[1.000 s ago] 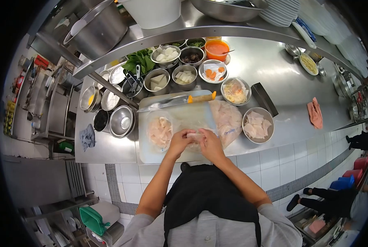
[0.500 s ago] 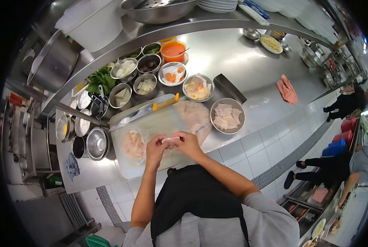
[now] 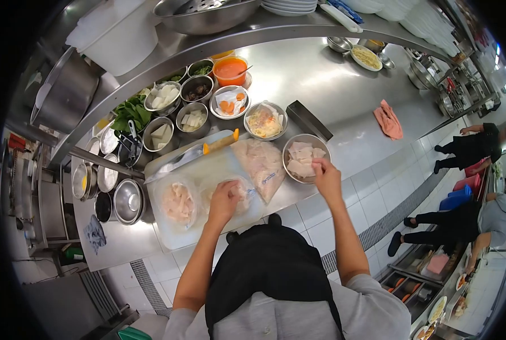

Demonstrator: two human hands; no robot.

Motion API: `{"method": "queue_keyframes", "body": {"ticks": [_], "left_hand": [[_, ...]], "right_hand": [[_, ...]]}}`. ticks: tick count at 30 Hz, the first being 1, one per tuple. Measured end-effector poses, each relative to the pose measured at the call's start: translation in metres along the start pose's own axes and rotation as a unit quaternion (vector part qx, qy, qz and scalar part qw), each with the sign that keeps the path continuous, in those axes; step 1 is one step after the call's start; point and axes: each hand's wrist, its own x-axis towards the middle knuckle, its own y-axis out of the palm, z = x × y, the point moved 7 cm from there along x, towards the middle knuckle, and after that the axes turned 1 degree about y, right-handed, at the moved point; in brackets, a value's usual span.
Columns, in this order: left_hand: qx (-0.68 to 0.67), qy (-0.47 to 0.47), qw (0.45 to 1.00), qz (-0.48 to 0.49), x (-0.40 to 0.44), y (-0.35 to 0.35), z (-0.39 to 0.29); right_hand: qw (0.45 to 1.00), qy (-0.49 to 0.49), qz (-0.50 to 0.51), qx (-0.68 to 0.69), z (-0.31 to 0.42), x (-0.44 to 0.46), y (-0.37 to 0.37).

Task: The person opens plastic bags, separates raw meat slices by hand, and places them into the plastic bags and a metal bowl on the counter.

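Note:
My left hand (image 3: 223,203) is over the cutting board (image 3: 168,233), fingers closed at the edge of a clear plastic bag (image 3: 242,195) with something pale inside. My right hand (image 3: 327,180) reaches over the near rim of a steel bowl (image 3: 308,179), thumb and fingers pinched on the raw pale meat slices (image 3: 302,157) there. Left on the board lies another clear bag of raw meat pieces (image 3: 177,202). A larger clear bag of pale meat (image 3: 258,164) lies between my hands, beyond them. A yellow-handled knife (image 3: 221,141) rests along the board's far edge.
Several steel bowls of ingredients stand beyond the board, with an orange sauce tub (image 3: 230,71) and a bowl of shredded food (image 3: 266,120). A black rectangular block (image 3: 309,120) and a pink cloth (image 3: 389,120) lie farther right. The steel shelf (image 3: 207,45) overhangs. Other people stand at right.
My hands have moved apart from a shared hold on small, thin, whitish material. The right went to the meat bowl; the left stayed over the board, where a spread plastic bag now shows.

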Motion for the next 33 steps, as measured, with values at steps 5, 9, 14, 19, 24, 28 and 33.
{"method": "queue_keyframes", "body": {"ticks": [5, 9, 14, 19, 24, 28, 33], "left_hand": [[0.156, 0.118, 0.980, -0.020, 0.004, 0.016, -0.018], [0.155, 0.050, 0.986, 0.036, 0.009, 0.015, -0.017], [0.108, 0.024, 0.993, 0.029, 0.011, -0.008, 0.003], [-0.287, -0.214, 0.934, 0.011, -0.005, -0.026, 0.031], [-0.456, -0.211, 0.864, 0.031, -0.020, -0.034, 0.020], [-0.553, -0.168, 0.809, 0.110, -0.027, -0.029, 0.015], [-0.476, -0.206, 0.852, 0.076, -0.031, -0.024, 0.029]], "right_hand": [[0.968, -0.126, 0.085, -0.202, -0.025, 0.013, 0.011], [0.946, -0.190, 0.020, -0.262, -0.017, 0.008, 0.011], [0.973, -0.169, -0.021, -0.158, -0.006, -0.003, 0.008], [0.992, -0.016, 0.109, 0.058, 0.022, -0.029, 0.051], [0.926, -0.066, 0.326, 0.178, 0.079, -0.079, 0.128], [0.896, -0.090, 0.379, 0.215, 0.104, -0.098, 0.178], [0.877, -0.026, 0.427, 0.220, 0.091, -0.097, 0.218]]}}
